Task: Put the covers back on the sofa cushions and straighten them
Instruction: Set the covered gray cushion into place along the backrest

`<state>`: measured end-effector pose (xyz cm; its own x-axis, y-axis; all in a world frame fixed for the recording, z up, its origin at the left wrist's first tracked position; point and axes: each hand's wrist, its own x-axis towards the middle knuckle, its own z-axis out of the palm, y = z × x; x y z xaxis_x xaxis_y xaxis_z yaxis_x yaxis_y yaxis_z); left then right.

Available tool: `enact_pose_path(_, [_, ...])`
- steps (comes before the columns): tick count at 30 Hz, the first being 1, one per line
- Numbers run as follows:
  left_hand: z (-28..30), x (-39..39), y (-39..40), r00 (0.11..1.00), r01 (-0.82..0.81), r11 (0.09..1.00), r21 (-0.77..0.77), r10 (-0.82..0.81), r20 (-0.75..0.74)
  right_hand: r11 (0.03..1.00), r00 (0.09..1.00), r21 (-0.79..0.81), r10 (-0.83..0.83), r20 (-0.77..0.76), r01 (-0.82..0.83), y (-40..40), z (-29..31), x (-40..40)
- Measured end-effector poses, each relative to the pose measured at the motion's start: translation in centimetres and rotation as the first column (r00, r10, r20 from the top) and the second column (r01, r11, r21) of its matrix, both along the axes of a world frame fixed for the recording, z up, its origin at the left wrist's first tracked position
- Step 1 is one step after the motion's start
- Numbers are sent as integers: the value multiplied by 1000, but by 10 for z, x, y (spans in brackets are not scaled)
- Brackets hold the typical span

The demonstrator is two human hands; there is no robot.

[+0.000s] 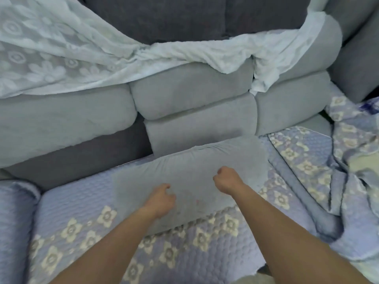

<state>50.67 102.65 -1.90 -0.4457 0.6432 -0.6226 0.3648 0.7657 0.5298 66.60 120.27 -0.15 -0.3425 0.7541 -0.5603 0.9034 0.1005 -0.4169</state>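
A flat grey cushion (190, 165) lies bare on the sofa seat, on top of a blue quilted cover with cream flowers (82, 212). Both my hands are over this cushion. My left hand (162, 198) is near its front edge with the fingers curled and nothing visible in them. My right hand (225, 178) is a closed fist over the middle of the cushion, and it also holds nothing that I can see. A white lace cover (51, 54) hangs crumpled across the backrest and over the stacked grey back cushions (190, 93).
More bare grey cushions stand stacked at the left (61, 119) and right (287, 107) against the dark sofa back (184, 17). A second quilted floral cover (352, 152) lies rumpled on the right. A covered armrest (14, 222) bounds the seat at the left.
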Motion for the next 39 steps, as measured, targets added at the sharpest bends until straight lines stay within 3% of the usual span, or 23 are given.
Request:
enact_pose_path(3, [-25,3,44,986,-125,984,-126,109,-128,998,998,38,-58,34,57,82,-16,37])
enact_pose_path(8, [-46,4,94,917,-295,943,-155,233,-324,979,985,144,-156,77,144,198,-53,45])
enact_pose_path(15, [-61,-9,98,839,-354,918,-181,227,-495,961,964,82,-258,-65,263,251,-77,37])
enact_pose_path(19, [-73,-36,79,724,-541,830,-139,375,-578,958,959,44,-282,-13,282,253,-91,34])
enact_pose_path(24, [-95,-78,20,555,-813,581,-42,749,-363,938,944,107,-326,-57,331,239,-101,43])
enact_pose_path(26, [-104,-95,-7,418,-898,438,38,879,-230,913,924,146,-374,-77,381,229,-100,46])
enact_pose_path(29, [-109,-116,-49,223,-974,223,44,975,9,889,912,204,-405,-70,410,193,-90,47])
enact_pose_path(32, [-98,-126,-88,146,-989,137,57,967,210,877,905,226,-411,-106,425,137,-76,43])
enact_pose_path(34, [-99,-137,-126,91,-993,70,92,966,243,879,898,187,-422,-122,439,93,-69,30])
enact_pose_path(36, [-133,-177,-190,107,-986,71,149,964,245,882,893,150,-426,-146,446,55,-66,6])
enact_pose_path(39, [-138,-242,-287,47,-982,0,188,968,247,909,904,110,-377,-202,403,-6,-57,-62])
